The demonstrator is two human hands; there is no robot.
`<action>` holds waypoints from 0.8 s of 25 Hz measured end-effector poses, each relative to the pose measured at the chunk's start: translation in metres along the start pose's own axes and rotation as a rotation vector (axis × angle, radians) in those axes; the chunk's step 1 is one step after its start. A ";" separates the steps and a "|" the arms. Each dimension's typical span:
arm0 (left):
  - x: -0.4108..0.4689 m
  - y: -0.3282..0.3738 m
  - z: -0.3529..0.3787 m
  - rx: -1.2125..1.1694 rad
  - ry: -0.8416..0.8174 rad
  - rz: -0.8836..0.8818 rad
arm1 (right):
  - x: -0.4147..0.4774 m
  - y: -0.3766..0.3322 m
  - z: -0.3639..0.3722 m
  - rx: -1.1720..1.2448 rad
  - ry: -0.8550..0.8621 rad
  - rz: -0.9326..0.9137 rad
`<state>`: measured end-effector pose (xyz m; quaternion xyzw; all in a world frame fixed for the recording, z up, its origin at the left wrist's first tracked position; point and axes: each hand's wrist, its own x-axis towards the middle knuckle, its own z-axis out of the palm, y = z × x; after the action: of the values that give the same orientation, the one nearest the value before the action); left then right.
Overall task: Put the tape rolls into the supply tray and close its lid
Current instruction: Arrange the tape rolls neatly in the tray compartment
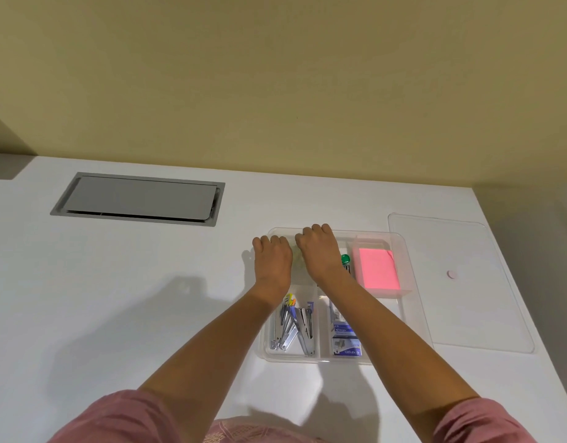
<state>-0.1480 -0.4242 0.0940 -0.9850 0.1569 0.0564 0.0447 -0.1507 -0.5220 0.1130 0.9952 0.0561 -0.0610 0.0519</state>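
Tape rolls are what I am after, yet I can make out almost none of them: only a pale greenish patch [297, 260] shows between my two hands, in the far left compartment of the supply tray [403, 270], and I judge that to be tape, though I cannot be sure. My left hand [272, 260] sits over the tray's far left corner and my right hand [320, 251] just beside it, further into the tray. Both are knuckles-up with the fingers [317, 230] curled down out of sight, so I cannot tell whether they grip anything or merely rest.

Toward me in the tray lie metal staplers [296, 327], and to their right small boxes of staples [344, 340]. Right of my right hand are a green-capped item [345, 259] and then a pink pad of notes [376, 268]. The clear lid [467, 302] lies flat on the counter [148, 298], just beside the tray's right edge and separate from it.

I judge the step in hand to be settling the tape into its compartment. Next I would need to free both hands, reach right for the lid, carry it over the tray and line up its corners before pressing it down.
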 end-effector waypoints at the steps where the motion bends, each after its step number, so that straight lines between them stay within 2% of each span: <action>1: 0.000 -0.002 0.000 -0.009 0.019 -0.014 | 0.003 0.005 -0.001 0.029 0.006 0.036; 3: 0.000 -0.007 -0.002 -0.037 0.047 -0.037 | 0.005 0.013 -0.001 0.071 0.004 0.094; 8: 0.000 -0.007 -0.006 -0.071 0.045 -0.011 | 0.001 -0.002 0.011 0.034 -0.104 -0.009; 12: -0.002 -0.005 -0.004 -0.043 0.005 0.030 | -0.002 0.003 0.017 -0.035 -0.140 -0.020; 20: -0.004 -0.007 0.005 0.049 -0.068 0.129 | -0.003 0.014 0.010 0.003 -0.068 0.028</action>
<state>-0.1498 -0.4157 0.0900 -0.9689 0.2198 0.0888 0.0705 -0.1528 -0.5374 0.1045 0.9934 0.0401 -0.0940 0.0529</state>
